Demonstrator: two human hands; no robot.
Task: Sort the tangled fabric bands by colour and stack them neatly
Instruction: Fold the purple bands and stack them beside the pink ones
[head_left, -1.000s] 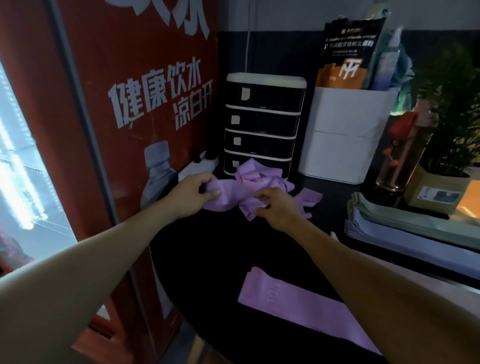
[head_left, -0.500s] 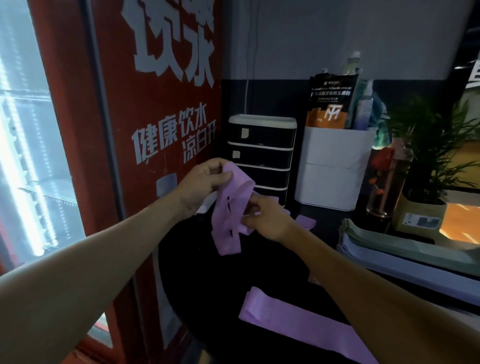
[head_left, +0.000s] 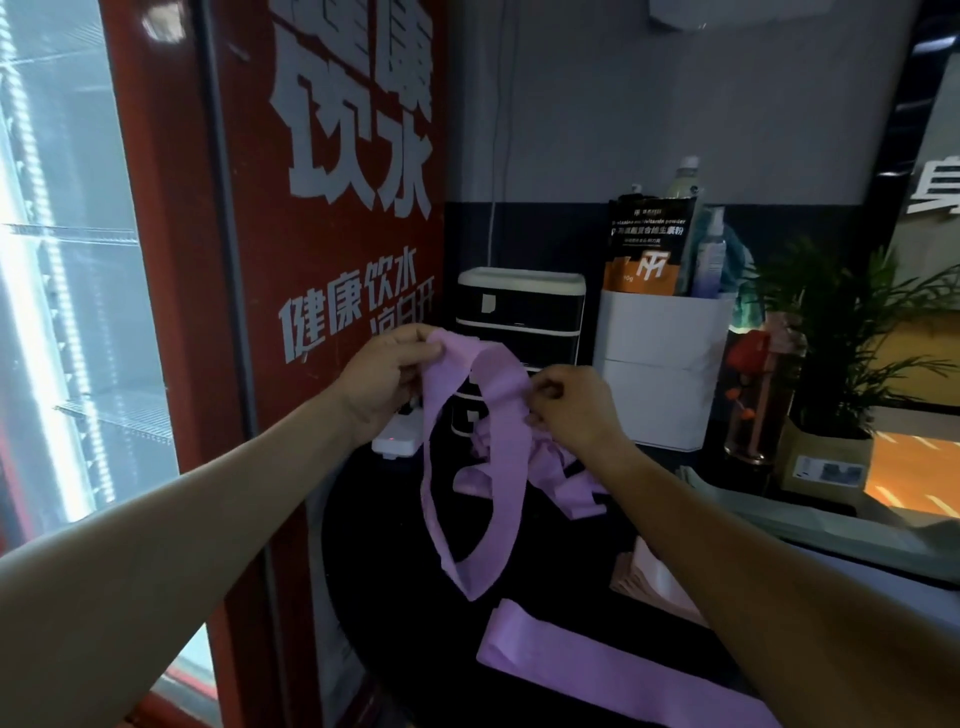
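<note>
— While raised above the dark table (head_left: 395, 597), pinching what?
— One purple band (head_left: 496, 499): left hand (head_left: 384, 384) curled round its upper end, right hand (head_left: 574, 410) pinching the other side, loop hanging down between and below both hands.
— And beyond the hands?
— Tangled purple bands (head_left: 550, 467) heaped on the table, just under the right hand.
— Nearer than the hands?
— A flat purple band (head_left: 587, 670), laid out below the hanging loop, apart from it.

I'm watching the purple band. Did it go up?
Yes. The held purple band rose off the table, now hanging before the black drawer unit.
</note>
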